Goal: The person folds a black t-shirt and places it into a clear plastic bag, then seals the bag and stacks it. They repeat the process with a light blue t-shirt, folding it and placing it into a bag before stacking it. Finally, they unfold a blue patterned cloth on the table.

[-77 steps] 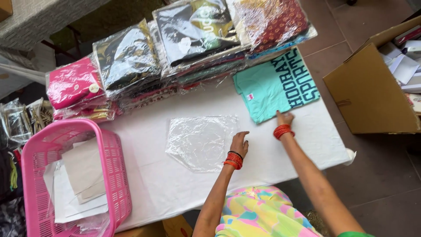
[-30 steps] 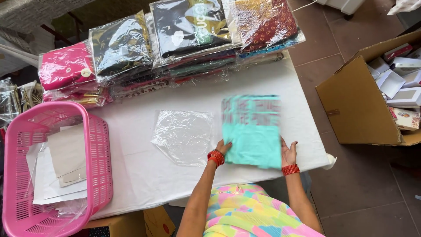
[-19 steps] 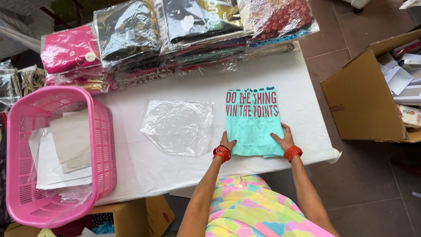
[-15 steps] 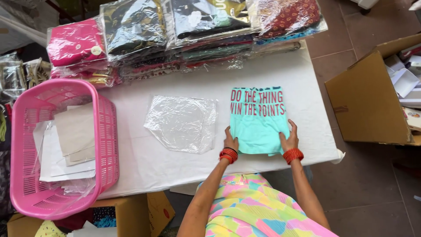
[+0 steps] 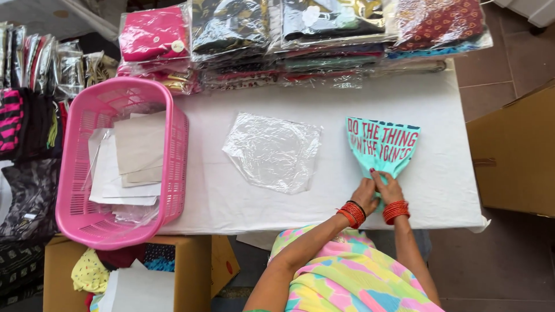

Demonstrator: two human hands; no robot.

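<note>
Since the earlier frame, the folded turquoise cotton garment with red printed lettering (image 5: 383, 146) has been gathered at its near end: it lay flat as a rectangle, and it now tapers to a bunched point at the lower right of centre. Both hands have moved inward from its two lower corners. The left hand (image 5: 364, 195) and right hand (image 5: 388, 188) now touch each other, both closed on the garment's pinched lower end. Red bangles sit on each wrist.

The garment lies on the white-covered surface (image 5: 324, 190), right of centre. The clear crumpled plastic bag (image 5: 273, 151) lies flat at mid-frame, well apart from the hands and unchanged in position on the surface.

Along the top edge runs a row of stacked garment packs in clear plastic wrap (image 5: 300, 40): a pink one at upper left bearing a small round label, dark patterned ones in the middle, a red patterned one at upper right. A pink slotted plastic basket (image 5: 173, 150) holding sheets of paper and card stands at left. A brown cardboard box (image 5: 514, 150) stands at the right edge.
</note>
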